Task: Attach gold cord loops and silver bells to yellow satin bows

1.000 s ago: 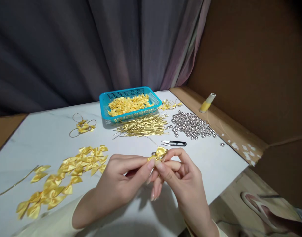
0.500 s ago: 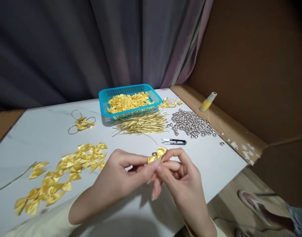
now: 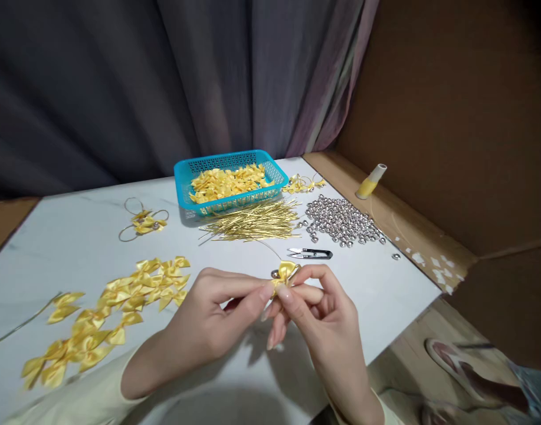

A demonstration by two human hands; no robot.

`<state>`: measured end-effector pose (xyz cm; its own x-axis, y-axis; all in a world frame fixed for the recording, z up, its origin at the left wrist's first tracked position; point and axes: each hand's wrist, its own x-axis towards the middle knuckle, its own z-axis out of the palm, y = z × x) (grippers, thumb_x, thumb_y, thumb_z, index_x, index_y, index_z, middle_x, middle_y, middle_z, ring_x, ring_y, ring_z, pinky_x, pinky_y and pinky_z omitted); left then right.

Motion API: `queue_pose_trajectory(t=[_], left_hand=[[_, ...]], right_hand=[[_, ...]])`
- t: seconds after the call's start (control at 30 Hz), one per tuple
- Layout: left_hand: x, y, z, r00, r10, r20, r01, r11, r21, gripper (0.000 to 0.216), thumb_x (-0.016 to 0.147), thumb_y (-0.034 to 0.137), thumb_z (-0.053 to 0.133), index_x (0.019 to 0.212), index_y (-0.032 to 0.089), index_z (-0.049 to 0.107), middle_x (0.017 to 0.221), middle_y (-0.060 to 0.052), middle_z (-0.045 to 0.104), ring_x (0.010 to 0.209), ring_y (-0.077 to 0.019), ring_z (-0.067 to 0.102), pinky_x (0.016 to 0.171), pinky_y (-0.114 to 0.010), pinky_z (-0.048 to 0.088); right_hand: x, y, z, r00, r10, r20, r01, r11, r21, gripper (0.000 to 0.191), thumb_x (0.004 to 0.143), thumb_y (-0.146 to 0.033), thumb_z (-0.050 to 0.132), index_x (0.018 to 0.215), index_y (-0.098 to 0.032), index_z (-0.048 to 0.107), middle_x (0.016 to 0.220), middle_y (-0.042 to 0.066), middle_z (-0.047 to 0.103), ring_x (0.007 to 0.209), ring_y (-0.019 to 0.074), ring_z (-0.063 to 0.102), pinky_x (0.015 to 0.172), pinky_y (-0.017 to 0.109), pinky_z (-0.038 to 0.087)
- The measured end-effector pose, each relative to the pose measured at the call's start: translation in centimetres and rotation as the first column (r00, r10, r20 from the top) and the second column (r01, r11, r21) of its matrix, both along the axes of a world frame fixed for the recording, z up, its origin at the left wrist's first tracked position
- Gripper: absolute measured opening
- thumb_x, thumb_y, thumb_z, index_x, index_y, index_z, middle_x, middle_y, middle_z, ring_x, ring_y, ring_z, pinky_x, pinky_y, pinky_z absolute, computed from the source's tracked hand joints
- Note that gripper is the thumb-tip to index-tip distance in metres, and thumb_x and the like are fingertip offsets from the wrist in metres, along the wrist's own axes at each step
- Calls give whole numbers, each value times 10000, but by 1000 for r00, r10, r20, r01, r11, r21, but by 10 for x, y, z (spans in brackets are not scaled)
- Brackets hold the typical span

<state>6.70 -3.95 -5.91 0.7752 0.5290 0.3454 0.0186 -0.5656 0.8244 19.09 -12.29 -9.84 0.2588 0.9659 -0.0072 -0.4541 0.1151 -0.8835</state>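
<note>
Between the fingertips of both hands is a yellow satin bow, held above the table's front part. A silver bell shows at the bow's left side, and a bit of gold wire curves by its right edge. My left hand is closed, thumb and forefinger pinching the bow's lower left. My right hand pinches it from the right, forefinger bent over near the wire. How the wire passes through the bow is hidden by the fingers. Black thread snips lie just beyond the hands.
A blue basket of yellow bows stands at the back, with gold wires before it. Silver bells are heaped to the right. Loose bows and looped bows lie left. A tube stands on the cardboard edge.
The fingers have shifted slightly on the bow, and the gold wire at its right now shows more as a curve. The whole view has moved a little.
</note>
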Motion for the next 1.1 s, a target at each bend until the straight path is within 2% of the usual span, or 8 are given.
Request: queue_pose_trajectory(t=[0.1, 0.2, 0.37, 0.53, 0.77, 0.93, 1.1], left_hand=[[-1, 1, -3, 1000, 12, 11, -13, 992, 122, 327, 874, 33, 461, 629, 172, 628, 574, 46, 624, 519, -68, 505, 531, -157, 399], [-4, 1, -8, 997, 72, 17, -74, 983, 170, 310, 869, 31, 470, 641, 170, 628, 613, 28, 600, 585, -86, 536, 589, -181, 419], [-7, 1, -15, 992, 124, 18, -126, 976, 179, 286, 880, 54, 477, 648, 164, 605, 606, 34, 531, 555, -78, 505, 551, -189, 392], [-6, -1, -10, 990, 137, 5, -136, 973, 187, 315, 882, 43, 469, 626, 168, 603, 583, 49, 499, 529, -66, 484, 531, -176, 376], [-5, 0, -9, 995, 104, -10, -99, 972, 213, 334, 883, 23, 467, 613, 171, 597, 589, 53, 516, 549, -64, 474, 564, -161, 385], [-4, -1, -8, 989, 147, -26, -134, 953, 273, 303, 869, 31, 493, 607, 154, 584, 578, 46, 478, 532, -62, 459, 547, -165, 375], [-2, -1, -6, 995, 99, -5, -93, 944, 318, 299, 856, 7, 475, 612, 150, 571, 574, 43, 481, 536, -66, 461, 545, -166, 376]], right_hand=[[-1, 1, 0, 999, -35, -14, 35, 999, 9, 195, 861, -294, 649, 846, -195, 482, 584, -31, 677, 417, 93, 603, 454, 206, 481], [-1, 0, 0, 999, -46, -15, 46, 999, 7, 163, 858, -286, 654, 834, -182, 530, 613, -15, 705, 427, 95, 618, 457, 206, 497], [3, -2, 0, 1000, -16, 12, 16, 1000, 3, 99, 867, -268, 640, 849, -171, 641, 696, 18, 736, 486, 105, 653, 503, 218, 531], [2, -3, 0, 999, -14, 33, 15, 999, -30, 92, 854, -261, 654, 874, -186, 703, 730, 25, 752, 535, 112, 676, 547, 218, 556], [3, -4, 1, 999, 37, 12, -37, 999, -29, 101, 853, -254, 654, 872, -178, 718, 712, 37, 750, 524, 123, 677, 545, 226, 549], [5, -4, 1, 994, 80, -70, -81, 997, -8, 89, 850, -241, 658, 844, -174, 717, 708, 40, 744, 533, 121, 678, 549, 221, 538], [4, -1, -1, 993, 68, -101, -71, 997, -23, 110, 855, -248, 654, 853, -158, 717, 718, 56, 741, 555, 133, 682, 563, 238, 541]])
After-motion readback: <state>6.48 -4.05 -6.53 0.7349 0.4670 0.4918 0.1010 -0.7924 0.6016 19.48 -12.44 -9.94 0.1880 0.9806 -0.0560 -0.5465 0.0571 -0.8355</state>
